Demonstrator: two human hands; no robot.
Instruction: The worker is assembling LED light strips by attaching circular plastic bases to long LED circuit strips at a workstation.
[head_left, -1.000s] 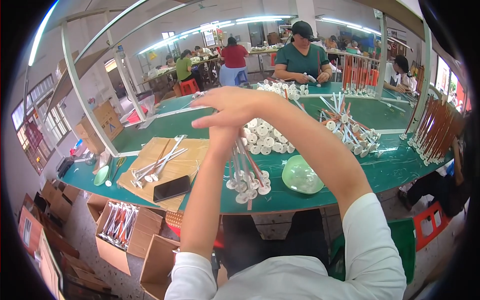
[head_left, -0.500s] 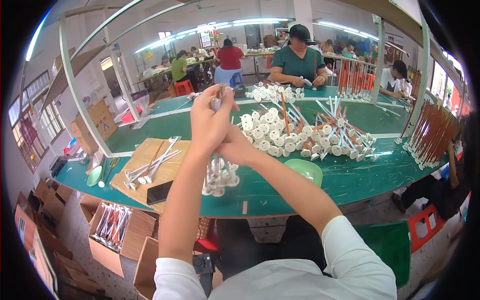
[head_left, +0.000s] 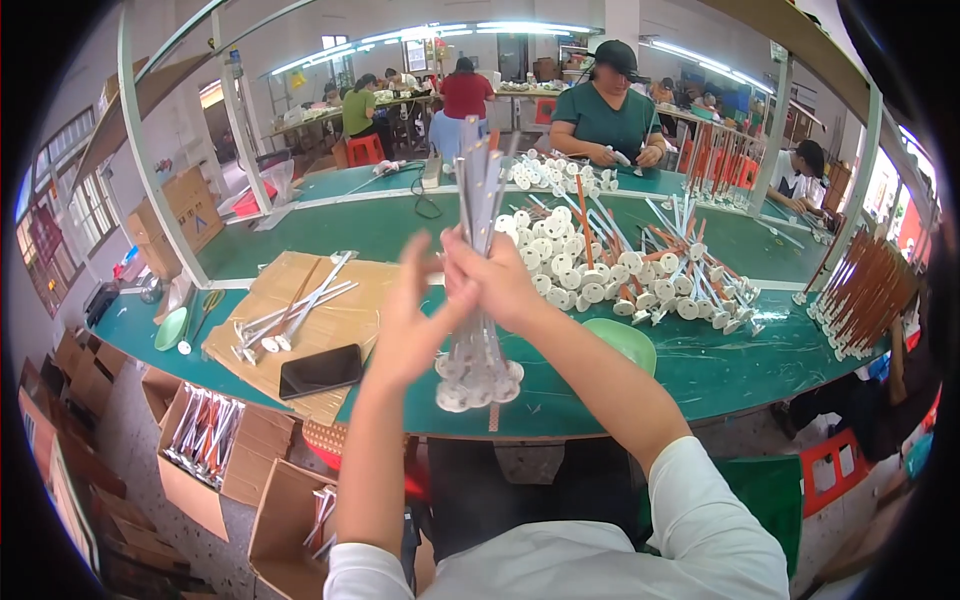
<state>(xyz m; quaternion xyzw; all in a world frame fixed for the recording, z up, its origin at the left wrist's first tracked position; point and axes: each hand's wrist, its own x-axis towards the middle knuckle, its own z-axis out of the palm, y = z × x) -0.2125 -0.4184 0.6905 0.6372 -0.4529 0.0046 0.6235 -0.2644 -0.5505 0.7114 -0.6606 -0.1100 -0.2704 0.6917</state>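
Bundle: pale rods, upright, white discs lowermost — over the table's near edge.
Right hand: wrapped around the bundle.
Left hand: blurred, fingers spread, beside the bundle; cannot tell whether touching.
Table: green; disc heap beyond the right hand — dish nearer.
Cardboard: bears phone, loose rods.

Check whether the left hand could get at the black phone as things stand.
Probably yes: the black phone lies uncovered on the cardboard sheet, beside the left forearm. The left hand, though blurred, looks open; the right hand holds the rod bundle.
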